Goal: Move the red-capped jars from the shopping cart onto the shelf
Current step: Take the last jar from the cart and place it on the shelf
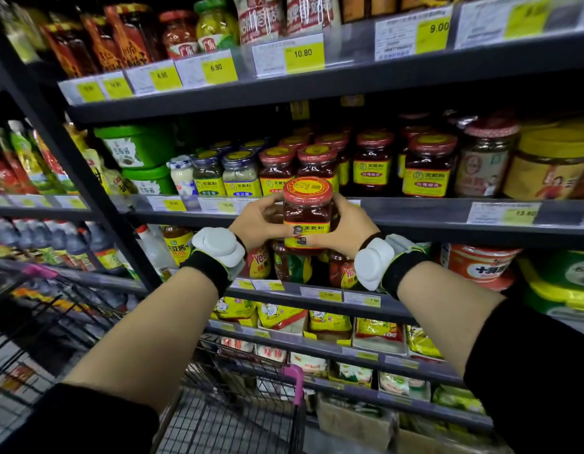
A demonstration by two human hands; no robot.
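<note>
Shelf (415,214) is running straight ahead of my hands, its front edge level with them and just beyond. It is already carrying rows of red-capped jars (428,165) with the same yellow label, standing upright beyond and to the right of my hands; how many of those came out of the cart I cannot tell.

Shopping cart (238,417) is sitting below my forearms, close to me. Only part of its wire basket is showing, and I am seeing no jars in that part, though the rest is hidden, so what remains to move is uncertain.

I am holding one jar (307,214) upright between both hands, raised in front of the shelf edge, not yet resting on it. Left hand (254,222) is curling round its left side; right hand (344,229) is wrapping the right side, fingers across the label front. Both are clamped on this one jar.

Judgement: this jar is mid-transfer, lifted but not placed. A gap seems to be opening just right of the nearest jars (317,160).
</note>
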